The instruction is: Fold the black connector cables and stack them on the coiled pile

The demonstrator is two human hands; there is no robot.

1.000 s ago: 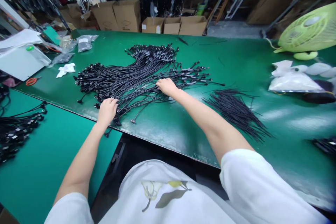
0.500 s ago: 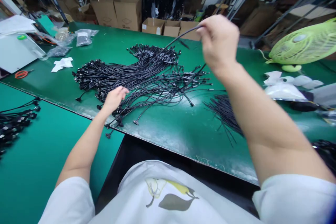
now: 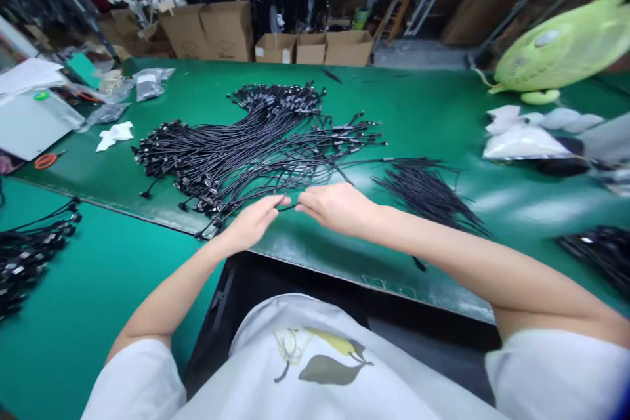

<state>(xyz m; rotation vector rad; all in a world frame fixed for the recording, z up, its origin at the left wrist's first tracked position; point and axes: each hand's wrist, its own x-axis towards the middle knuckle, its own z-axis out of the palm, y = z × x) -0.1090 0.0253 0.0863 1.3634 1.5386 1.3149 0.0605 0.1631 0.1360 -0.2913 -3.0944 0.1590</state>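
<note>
Near the front of the green table, my left hand (image 3: 252, 223) and my right hand (image 3: 338, 207) are almost touching. A short stretch of black cable (image 3: 289, 208) runs between their fingertips, and both hands pinch it. Just behind them spreads a large heap of black cables (image 3: 246, 144) with connectors at their ends. One black connector end (image 3: 419, 264) shows below my right forearm; whether it belongs to the held cable I cannot tell. To the right of my right hand lies a bundle of thin black tubes or strips (image 3: 428, 193).
More black cables lie on the left table (image 3: 34, 256) and at the right edge (image 3: 598, 252). Orange-handled scissors (image 3: 46, 160), a white cloth (image 3: 115, 136) and plastic bags (image 3: 149, 83) sit at left. A green fan (image 3: 561, 46) stands at right, cardboard boxes (image 3: 226, 29) behind.
My right hand has come down and left from high above the table, bringing the cable to my left hand. My left hand has moved right, away from the heap's connector ends.
</note>
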